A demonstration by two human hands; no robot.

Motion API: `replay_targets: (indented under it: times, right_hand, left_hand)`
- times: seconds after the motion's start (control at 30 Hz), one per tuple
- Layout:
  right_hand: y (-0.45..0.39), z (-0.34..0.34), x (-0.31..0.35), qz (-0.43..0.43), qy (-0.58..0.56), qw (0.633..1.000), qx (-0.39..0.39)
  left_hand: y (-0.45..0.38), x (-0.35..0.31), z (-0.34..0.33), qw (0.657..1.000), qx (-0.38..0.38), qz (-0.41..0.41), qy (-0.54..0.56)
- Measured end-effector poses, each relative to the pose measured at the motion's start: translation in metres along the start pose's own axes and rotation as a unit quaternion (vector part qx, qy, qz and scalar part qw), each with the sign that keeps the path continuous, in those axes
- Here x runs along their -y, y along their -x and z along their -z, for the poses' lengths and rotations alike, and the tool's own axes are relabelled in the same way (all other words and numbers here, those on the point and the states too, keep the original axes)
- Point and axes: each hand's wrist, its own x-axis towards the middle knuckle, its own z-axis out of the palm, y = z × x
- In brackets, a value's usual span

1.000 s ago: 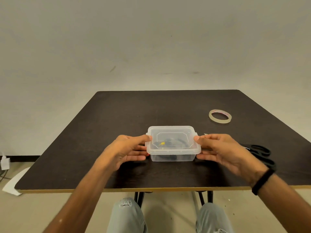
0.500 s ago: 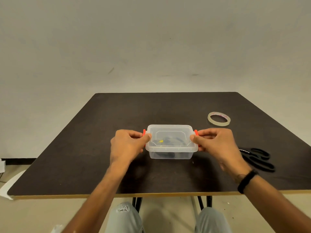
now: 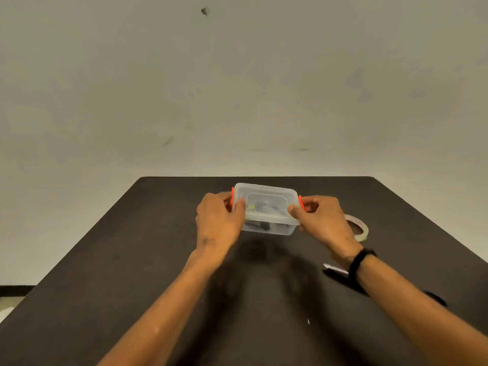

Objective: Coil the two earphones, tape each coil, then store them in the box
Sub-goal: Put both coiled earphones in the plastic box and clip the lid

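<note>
The clear box [image 3: 265, 208], lid on and dark earphones [image 3: 260, 225] dimly seen inside, was gripped at its two ends by the left hand [image 3: 217, 223] and right hand [image 3: 320, 220], thumbs on the lid, above the table [image 3: 158, 260]. Were an orange clip [image 3: 300, 202] left unlatched, the lid could probably be sprung and the coils spilled. The tape roll [image 3: 359, 229] beside the right hand could be knocked.
</note>
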Motion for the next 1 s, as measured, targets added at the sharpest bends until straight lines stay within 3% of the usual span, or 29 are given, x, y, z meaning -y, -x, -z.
replay_targets:
  times: [0.1, 0.27, 0.5, 0.8, 0.9, 1.0]
  right_hand:
    - [-0.055, -0.010, -0.003, -0.041, -0.041, 0.998, 0.019]
    - [-0.149, -0.035, -0.019, -0.080, -0.093, 0.992, -0.023]
    - [-0.226, -0.073, -0.048, -0.048, 0.001, 0.998, -0.032]
    - [-0.198, -0.037, -0.040, 0.095, 0.120, 0.988, 0.011]
    - [-0.152, 0.022, -0.035, 0.125, 0.198, 0.966, 0.109]
    - [-0.097, 0.090, -0.042, 0.080, 0.260, 0.946, 0.177]
  left_hand:
    - [-0.050, 0.005, -0.021, 0.999, 0.020, -0.022, 0.024]
    - [-0.116, 0.026, -0.061, 0.997, 0.065, -0.027, 0.031]
    - [-0.170, 0.069, -0.117, 0.998, 0.045, -0.035, -0.038]
    - [-0.148, 0.072, -0.135, 0.997, 0.020, -0.061, -0.051]
    - [-0.094, 0.059, -0.133, 0.990, 0.085, -0.110, -0.011]
    - [-0.040, 0.039, -0.120, 0.976, 0.162, -0.142, 0.020]
